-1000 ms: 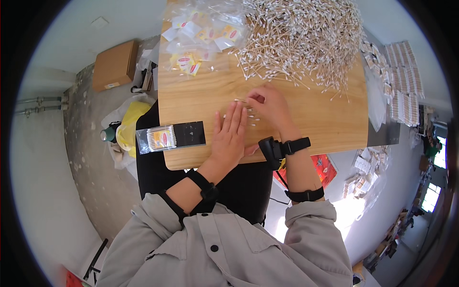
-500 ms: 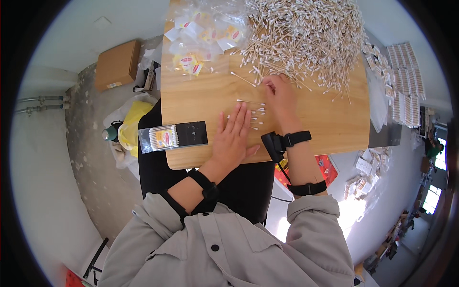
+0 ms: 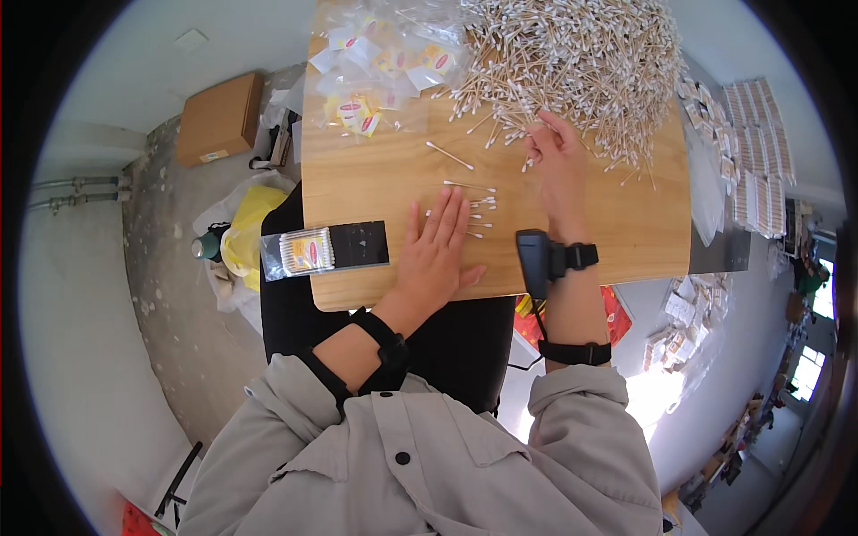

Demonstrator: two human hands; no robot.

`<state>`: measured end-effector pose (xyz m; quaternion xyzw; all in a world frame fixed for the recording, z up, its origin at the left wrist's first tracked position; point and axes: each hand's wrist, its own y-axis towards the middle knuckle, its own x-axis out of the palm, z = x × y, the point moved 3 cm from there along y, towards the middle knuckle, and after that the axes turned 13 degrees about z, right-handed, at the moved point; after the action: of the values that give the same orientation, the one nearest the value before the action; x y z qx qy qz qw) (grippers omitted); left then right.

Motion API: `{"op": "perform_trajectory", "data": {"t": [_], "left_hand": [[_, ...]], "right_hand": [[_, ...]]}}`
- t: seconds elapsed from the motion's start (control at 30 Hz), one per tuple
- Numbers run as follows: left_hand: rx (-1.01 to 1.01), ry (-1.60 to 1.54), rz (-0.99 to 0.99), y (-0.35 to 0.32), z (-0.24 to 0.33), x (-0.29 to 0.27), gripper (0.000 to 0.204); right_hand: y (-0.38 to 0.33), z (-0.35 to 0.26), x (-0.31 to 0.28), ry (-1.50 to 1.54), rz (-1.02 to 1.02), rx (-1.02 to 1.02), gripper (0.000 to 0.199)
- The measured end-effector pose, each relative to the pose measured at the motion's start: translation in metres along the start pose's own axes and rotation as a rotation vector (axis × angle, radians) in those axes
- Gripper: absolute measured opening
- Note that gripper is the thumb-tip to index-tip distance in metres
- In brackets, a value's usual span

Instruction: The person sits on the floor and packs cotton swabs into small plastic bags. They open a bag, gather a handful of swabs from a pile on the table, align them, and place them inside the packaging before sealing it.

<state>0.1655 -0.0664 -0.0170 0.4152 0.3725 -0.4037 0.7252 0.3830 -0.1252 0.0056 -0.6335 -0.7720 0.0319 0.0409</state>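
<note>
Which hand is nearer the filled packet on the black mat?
Left. The left hand lies flat on the table just right of the black mat holding the filled packet. The right hand is farther off, at the cotton swab pile.

My left hand (image 3: 438, 255) lay flat, palm down, fingers spread; my right hand (image 3: 556, 161) reached forward, fingers curled in a pinch.

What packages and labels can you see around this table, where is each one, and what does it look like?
Filled clear packet: table's near left edge, on a black pad; rectangular, red-and-yellow label.
Empty clear bags: table's far left; small, crumpled, with red, yellow and white labels.
Cardboard box: on the floor to the left; brown, with a small pale label.
Rows of packets: right of the table; small, pale, rectangular.
</note>
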Motion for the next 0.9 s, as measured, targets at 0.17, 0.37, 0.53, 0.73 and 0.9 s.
{"op": "perform_trajectory", "data": {"t": [0.17,0.37,0.53,0.73,0.9], "left_hand": [[-0.014,-0.014,-0.018,0.001,0.002,-0.001,0.099],[-0.011,-0.033,0.001,-0.002,0.001,-0.002,0.099],[-0.016,-0.035,-0.010,-0.001,0.002,-0.001,0.098],[-0.015,-0.030,0.002,-0.001,0.002,-0.002,0.097],[-0.011,-0.048,0.013,0.002,0.003,0.000,0.098]], "right_hand": [[0.001,0.004,-0.015,-0.035,0.013,0.104,0.025],[-0.005,0.002,0.000,0.542,0.083,0.274,0.019],[-0.004,0.016,0.007,-0.106,-0.144,0.019,0.018],[-0.012,0.006,0.022,0.129,-0.053,0.070,0.019],[-0.008,0.031,0.027,-0.419,-0.263,-0.249,0.011]]}}
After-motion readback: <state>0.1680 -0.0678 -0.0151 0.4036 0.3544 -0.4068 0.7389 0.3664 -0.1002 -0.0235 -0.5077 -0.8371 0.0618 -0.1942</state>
